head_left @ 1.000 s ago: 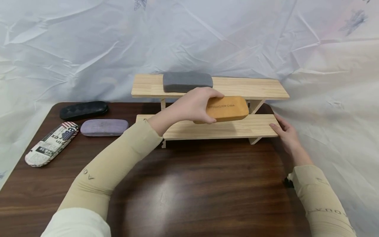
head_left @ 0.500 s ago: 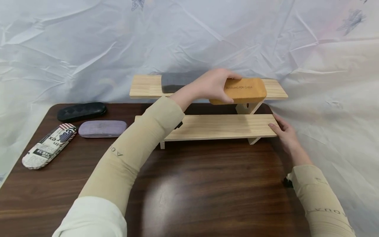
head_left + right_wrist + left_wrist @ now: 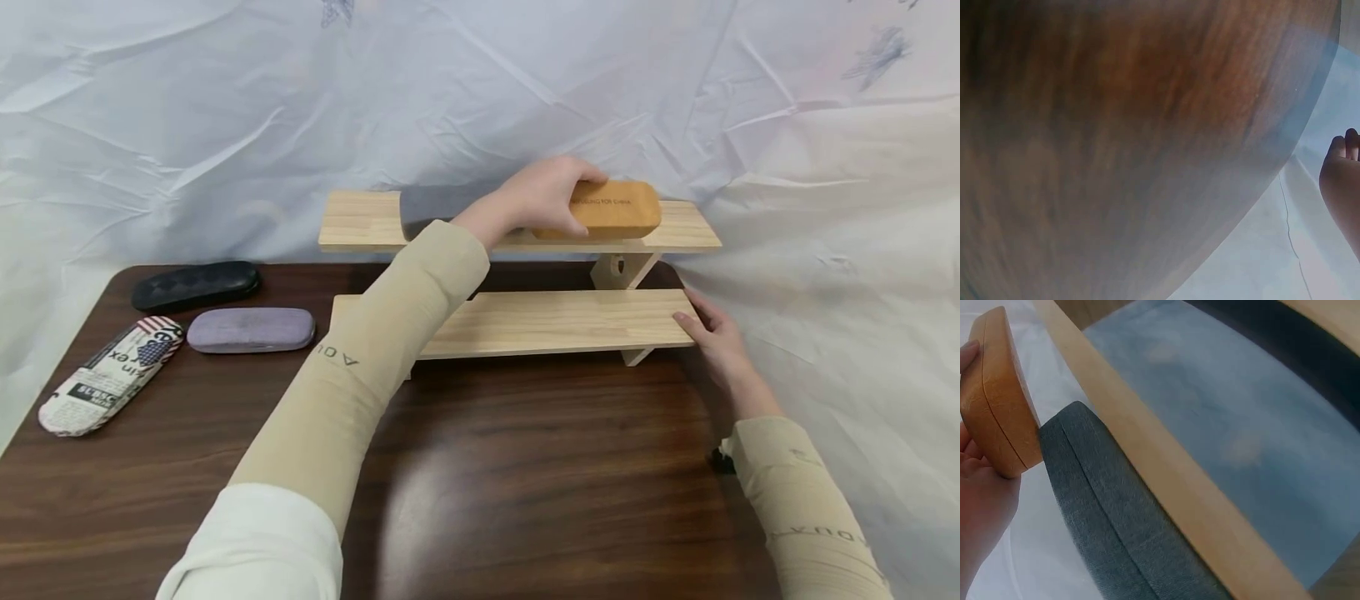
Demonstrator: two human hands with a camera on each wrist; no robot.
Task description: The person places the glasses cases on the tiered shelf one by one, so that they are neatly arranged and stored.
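My left hand (image 3: 542, 198) grips an orange glasses case (image 3: 621, 208) with printed lettering, thumb in front and fingers over the top. The case is at the right part of the upper board (image 3: 360, 223) of a two-tier wooden shelf. Left of it, a dark grey glasses case (image 3: 435, 208) lies on that board, partly behind my left wrist. In the left wrist view, the orange case (image 3: 1004, 400) is tilted, one corner right at the grey case's end. At the shelf's right end, my right hand (image 3: 722, 346) holds the lower board (image 3: 555, 321), thumb on top.
On the brown table (image 3: 525, 467), left of the shelf, lie a black quilted glasses case (image 3: 197, 286), a purple one (image 3: 251, 330) and a newspaper-print one (image 3: 112, 375). A pale, wrinkled cloth (image 3: 225, 108) hangs behind and to the right.
My left hand has lifted the orange case from above the lower board up and back to the upper board. My right hand has kept its hold on the lower board's end.
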